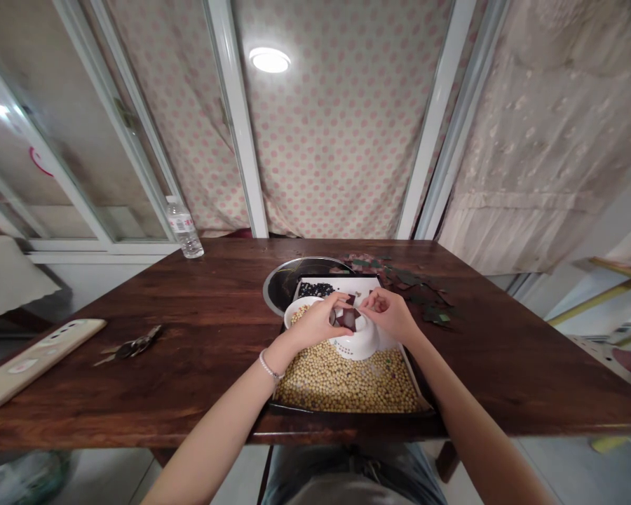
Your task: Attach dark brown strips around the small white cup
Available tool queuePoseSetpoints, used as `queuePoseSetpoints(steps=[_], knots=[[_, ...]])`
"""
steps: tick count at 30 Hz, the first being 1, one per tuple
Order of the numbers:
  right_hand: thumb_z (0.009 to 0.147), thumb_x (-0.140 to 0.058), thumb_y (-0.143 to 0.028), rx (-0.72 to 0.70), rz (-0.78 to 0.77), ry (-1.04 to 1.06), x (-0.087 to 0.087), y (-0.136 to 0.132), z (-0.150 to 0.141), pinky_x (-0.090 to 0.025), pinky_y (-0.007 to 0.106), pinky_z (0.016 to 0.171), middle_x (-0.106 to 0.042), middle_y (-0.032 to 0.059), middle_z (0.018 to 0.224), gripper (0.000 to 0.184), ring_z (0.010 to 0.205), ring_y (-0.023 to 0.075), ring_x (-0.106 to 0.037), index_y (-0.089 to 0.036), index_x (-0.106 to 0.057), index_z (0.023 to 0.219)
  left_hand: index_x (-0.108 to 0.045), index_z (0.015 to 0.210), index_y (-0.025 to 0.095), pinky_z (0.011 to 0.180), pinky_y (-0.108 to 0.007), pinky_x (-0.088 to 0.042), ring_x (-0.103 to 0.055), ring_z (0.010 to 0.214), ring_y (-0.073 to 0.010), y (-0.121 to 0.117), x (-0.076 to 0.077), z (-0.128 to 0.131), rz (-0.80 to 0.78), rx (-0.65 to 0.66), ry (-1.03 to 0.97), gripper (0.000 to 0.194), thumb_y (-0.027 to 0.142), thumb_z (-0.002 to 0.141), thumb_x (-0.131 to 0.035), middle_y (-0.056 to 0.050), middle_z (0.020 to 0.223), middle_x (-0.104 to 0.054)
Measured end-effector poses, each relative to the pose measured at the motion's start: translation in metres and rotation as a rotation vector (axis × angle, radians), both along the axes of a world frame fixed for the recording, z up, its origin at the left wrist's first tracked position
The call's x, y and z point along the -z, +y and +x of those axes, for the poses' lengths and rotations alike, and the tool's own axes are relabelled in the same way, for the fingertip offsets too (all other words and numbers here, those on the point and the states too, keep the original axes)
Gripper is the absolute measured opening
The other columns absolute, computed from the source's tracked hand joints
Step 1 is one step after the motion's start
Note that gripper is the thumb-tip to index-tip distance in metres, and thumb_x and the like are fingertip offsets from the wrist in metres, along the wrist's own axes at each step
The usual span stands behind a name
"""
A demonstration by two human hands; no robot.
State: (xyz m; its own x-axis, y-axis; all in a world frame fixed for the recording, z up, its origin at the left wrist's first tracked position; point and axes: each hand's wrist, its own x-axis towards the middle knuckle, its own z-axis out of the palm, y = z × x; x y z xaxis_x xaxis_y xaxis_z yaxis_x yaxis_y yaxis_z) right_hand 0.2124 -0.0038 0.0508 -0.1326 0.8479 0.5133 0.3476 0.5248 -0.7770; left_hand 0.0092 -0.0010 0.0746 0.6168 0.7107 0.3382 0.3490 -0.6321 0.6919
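My left hand and my right hand meet above a white bowl, with their fingers pinched together on a dark maroon flat piece. The piece looks like folded paper or card, but its material is hard to tell. A second white bowl sits partly hidden behind my left hand. Below both hands, a dark tray is filled with yellow soybeans. A white card holds black beans at the tray's far end.
A round metal pan lies behind the tray, and dark flat scraps are scattered to its right. On the brown wooden table are a bunch of keys, a beige phone-like slab and a water bottle.
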Motion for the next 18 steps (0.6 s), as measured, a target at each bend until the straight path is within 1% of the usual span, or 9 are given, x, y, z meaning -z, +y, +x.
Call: queuePoseSetpoints(steps=[4, 7, 10, 13, 15, 18], knots=[[0.070, -0.062, -0.029, 0.050, 0.025, 0.056, 0.0038, 0.0031, -0.0006, -0.040, 0.025, 0.051, -0.064, 0.0029, 0.072, 0.021, 0.056, 0.0132, -0.051, -0.021, -0.044, 0.064, -0.040, 0.120, 0.023, 0.091, -0.039, -0.043, -0.058, 0.105, -0.0242, -0.0011, -0.0019, 0.0018, 0.032, -0.002, -0.058, 0.066, 0.020, 0.064, -0.075, -0.009, 0.115, -0.061], [0.071, -0.062, -0.030, 0.061, 0.034, 0.079, 0.0055, 0.0036, -0.0012, -0.041, 0.025, 0.052, -0.065, 0.0033, 0.074, 0.021, 0.059, 0.0141, -0.054, -0.021, -0.043, 0.064, -0.036, 0.123, 0.024, 0.096, -0.041, -0.039, -0.053, 0.112, -0.0235, -0.0019, -0.0050, 0.0030, 0.071, -0.016, -0.103, 0.068, 0.016, 0.067, -0.072, -0.009, 0.120, -0.057], [0.072, -0.062, -0.029, 0.061, 0.035, 0.089, 0.0058, 0.0024, -0.0024, -0.042, 0.026, 0.053, -0.065, 0.0032, 0.074, 0.021, 0.060, 0.0142, -0.055, -0.021, -0.044, 0.065, -0.032, 0.127, 0.025, 0.097, -0.043, -0.039, -0.049, 0.115, -0.0243, -0.0026, -0.0073, 0.0035, 0.107, -0.034, -0.137, 0.069, 0.014, 0.069, -0.069, -0.009, 0.124, -0.053], [0.072, -0.062, -0.027, 0.058, 0.029, 0.090, 0.0058, 0.0011, -0.0033, -0.042, 0.026, 0.055, -0.065, 0.0025, 0.073, 0.020, 0.059, 0.0140, -0.054, -0.021, -0.044, 0.065, -0.028, 0.131, 0.025, 0.094, -0.042, -0.042, -0.053, 0.108, -0.0229, -0.0029, -0.0074, 0.0033, 0.140, -0.049, -0.167, 0.072, 0.014, 0.071, -0.067, -0.009, 0.126, -0.050], [0.071, -0.063, -0.026, 0.055, 0.023, 0.086, 0.0055, 0.0002, -0.0036, -0.043, 0.026, 0.055, -0.065, 0.0021, 0.072, 0.020, 0.059, 0.0141, -0.054, -0.021, -0.045, 0.065, -0.025, 0.134, 0.027, 0.090, -0.039, -0.045, -0.057, 0.097, -0.0197, -0.0031, -0.0069, 0.0032, 0.151, -0.059, -0.181, 0.074, 0.014, 0.072, -0.065, -0.009, 0.128, -0.048], [0.071, -0.063, -0.026, 0.044, 0.012, 0.075, 0.0030, -0.0013, -0.0057, -0.043, 0.027, 0.055, -0.064, 0.0022, 0.071, 0.020, 0.059, 0.0142, -0.054, -0.021, -0.045, 0.064, -0.022, 0.136, 0.028, 0.083, -0.034, -0.049, -0.057, 0.084, -0.0155, -0.0033, -0.0070, 0.0036, 0.160, -0.087, -0.214, 0.077, 0.015, 0.073, -0.064, -0.009, 0.128, -0.046]])
